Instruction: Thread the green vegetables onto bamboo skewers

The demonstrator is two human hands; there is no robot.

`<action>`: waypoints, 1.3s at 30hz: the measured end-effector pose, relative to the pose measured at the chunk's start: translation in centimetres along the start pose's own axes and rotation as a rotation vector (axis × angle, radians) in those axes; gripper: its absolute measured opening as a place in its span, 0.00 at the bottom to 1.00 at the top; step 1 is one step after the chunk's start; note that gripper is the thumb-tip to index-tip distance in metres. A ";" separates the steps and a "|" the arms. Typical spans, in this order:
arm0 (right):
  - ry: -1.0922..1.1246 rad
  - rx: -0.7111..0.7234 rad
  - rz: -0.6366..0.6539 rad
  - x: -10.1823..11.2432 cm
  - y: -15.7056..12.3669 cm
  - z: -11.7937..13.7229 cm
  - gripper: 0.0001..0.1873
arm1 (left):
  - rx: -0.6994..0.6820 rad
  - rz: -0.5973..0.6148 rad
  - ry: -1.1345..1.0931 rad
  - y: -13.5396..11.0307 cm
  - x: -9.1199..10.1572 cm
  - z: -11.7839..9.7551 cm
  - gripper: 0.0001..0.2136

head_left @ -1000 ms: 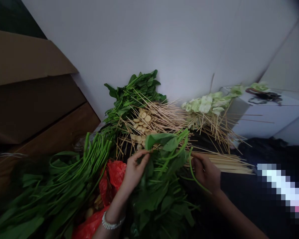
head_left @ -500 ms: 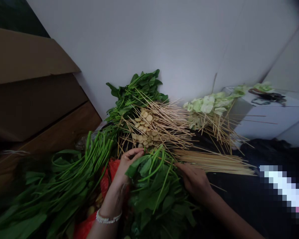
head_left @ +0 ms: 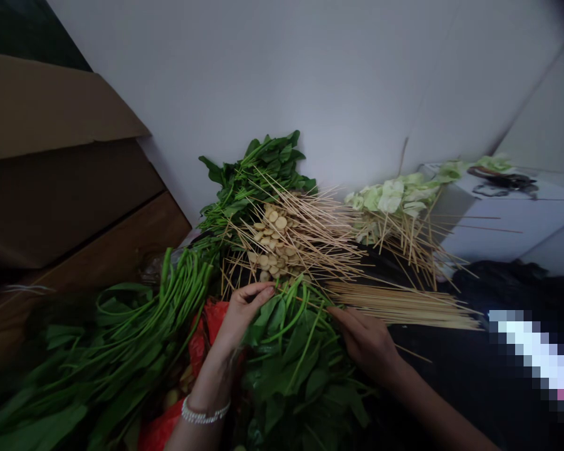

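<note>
My right hand [head_left: 369,341] is closed around a thin bamboo skewer [head_left: 411,352], whose tail pokes out behind the hand toward the lower right. Its front part runs left among green stems. At that end my left hand [head_left: 244,310], with a beaded bracelet on the wrist, pinches thumb and forefinger together; what lies between the fingertips is too small to make out. Beneath both hands spreads a heap of leafy greens [head_left: 301,369]. Just beyond the fingers are skewered potato-like slices [head_left: 275,241], piled with their sticks pointing right.
A row of bare bamboo skewers [head_left: 404,304] lies right of my hands. Long-stemmed greens [head_left: 136,338] and a red plastic bag [head_left: 214,316] are on the left. Skewered cabbage leaves [head_left: 395,195] and more greens [head_left: 263,169] rest by the wall. A cardboard box [head_left: 61,119] stands left.
My left fingertips have shifted slightly right. The leaf that hung against them has slipped to the right, toward the heap. My right hand has barely moved, and slightly more skewer shows behind it.
</note>
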State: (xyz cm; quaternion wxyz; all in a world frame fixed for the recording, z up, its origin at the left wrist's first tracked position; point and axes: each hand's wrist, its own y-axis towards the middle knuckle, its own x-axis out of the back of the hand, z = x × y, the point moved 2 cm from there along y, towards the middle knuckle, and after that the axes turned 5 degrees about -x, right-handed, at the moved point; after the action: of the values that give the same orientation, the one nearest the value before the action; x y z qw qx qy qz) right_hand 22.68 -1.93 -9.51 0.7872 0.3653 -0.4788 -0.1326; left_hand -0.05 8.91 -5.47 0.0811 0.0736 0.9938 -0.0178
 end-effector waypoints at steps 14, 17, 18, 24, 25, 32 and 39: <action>0.015 -0.009 0.018 -0.2 -0.1 0.2 0.16 | -0.077 0.040 0.162 -0.4 0.0 -0.3 0.12; 0.020 -0.015 0.019 -0.4 -0.2 0.3 0.16 | -0.046 0.060 0.159 -0.5 -0.2 -0.2 0.13; 0.015 -0.018 0.018 -0.5 -0.2 0.3 0.16 | -0.030 0.067 0.155 -0.6 -0.2 -0.1 0.13; -0.015 0.011 -0.006 -0.7 -0.4 0.5 0.17 | 0.064 0.086 0.140 -0.6 -0.4 -0.1 0.15; -0.016 0.017 -0.015 -0.7 -0.3 0.5 0.17 | 0.065 0.085 0.143 -0.7 -0.5 -0.1 0.15; -0.026 0.018 -0.041 -0.5 -0.3 0.6 0.20 | 0.064 0.102 0.142 -0.4 -0.6 0.6 0.15; -0.031 0.030 -0.045 -0.3 -0.1 0.6 0.21 | 0.065 0.101 0.092 -0.6 -0.6 0.5 0.17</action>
State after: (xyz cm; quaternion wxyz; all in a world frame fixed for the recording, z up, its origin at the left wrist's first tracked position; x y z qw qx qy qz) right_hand 21.98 -2.09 -9.60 0.7711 0.3856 -0.4843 -0.1489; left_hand 0.49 8.26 -5.87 0.0339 0.1272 0.9904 -0.0424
